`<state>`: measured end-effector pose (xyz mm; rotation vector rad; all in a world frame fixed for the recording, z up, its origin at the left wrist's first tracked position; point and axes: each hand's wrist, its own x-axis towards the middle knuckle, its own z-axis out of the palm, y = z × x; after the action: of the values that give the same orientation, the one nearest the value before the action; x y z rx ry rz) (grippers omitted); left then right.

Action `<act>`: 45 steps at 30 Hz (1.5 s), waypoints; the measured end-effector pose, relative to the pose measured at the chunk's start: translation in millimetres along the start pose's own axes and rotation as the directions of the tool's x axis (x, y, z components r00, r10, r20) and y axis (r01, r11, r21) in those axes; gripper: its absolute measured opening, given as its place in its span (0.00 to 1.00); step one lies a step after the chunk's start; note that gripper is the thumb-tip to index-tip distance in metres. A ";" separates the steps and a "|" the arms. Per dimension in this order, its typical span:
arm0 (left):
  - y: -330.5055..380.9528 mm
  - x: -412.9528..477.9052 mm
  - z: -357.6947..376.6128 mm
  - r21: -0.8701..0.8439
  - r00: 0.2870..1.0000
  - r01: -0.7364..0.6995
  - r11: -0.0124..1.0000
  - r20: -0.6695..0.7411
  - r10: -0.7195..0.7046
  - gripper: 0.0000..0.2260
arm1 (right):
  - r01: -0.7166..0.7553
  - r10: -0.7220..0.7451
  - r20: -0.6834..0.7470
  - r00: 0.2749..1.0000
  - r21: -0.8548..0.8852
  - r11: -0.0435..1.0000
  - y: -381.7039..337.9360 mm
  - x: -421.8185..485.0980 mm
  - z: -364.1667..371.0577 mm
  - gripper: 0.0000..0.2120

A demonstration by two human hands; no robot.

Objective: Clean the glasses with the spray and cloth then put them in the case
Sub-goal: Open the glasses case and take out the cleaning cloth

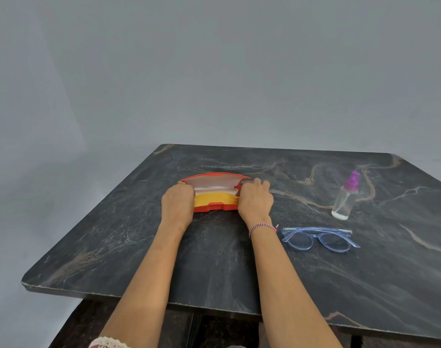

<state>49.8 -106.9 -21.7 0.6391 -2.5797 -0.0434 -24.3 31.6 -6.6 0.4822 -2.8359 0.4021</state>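
In the head view, both hands are resting on the orange hard-shell glasses case point(209, 207), which is lying open near the middle of the dark marble-patterned table point(365, 285). The left hand point(178, 205) is gripping the left end of the case and the right hand point(255, 199) is gripping the right end; the fingers of both are curled around the shell. Inside the case a folded yellow cloth point(214, 199) is showing, below the white lining of the lid.

The task seems to be only at its beginning: the case is open, but the cloth is not taken out yet. The clear spray bottle with the purple cap point(346, 197) is standing upright and untouched, to the right. The pale blue transparent glasses point(320, 238) are lying folded on the table, just beside the right wrist. Their long axis is running left to right, almost parallel with the case, and the lenses are facing toward the person. Spraying, wiping and putting away are all left to do.
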 end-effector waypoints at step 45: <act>17.7 -47.0 -67.3 -0.923 0.952 0.285 0.258 0.241 -0.190 0.13 | -0.119 0.120 0.093 0.988 0.965 0.235 36.7 -35.6 -46.9 0.19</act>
<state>109.6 -64.5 19.5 0.4927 -1.9012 -1.6404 4.0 89.5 19.1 0.4084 -2.1930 2.2644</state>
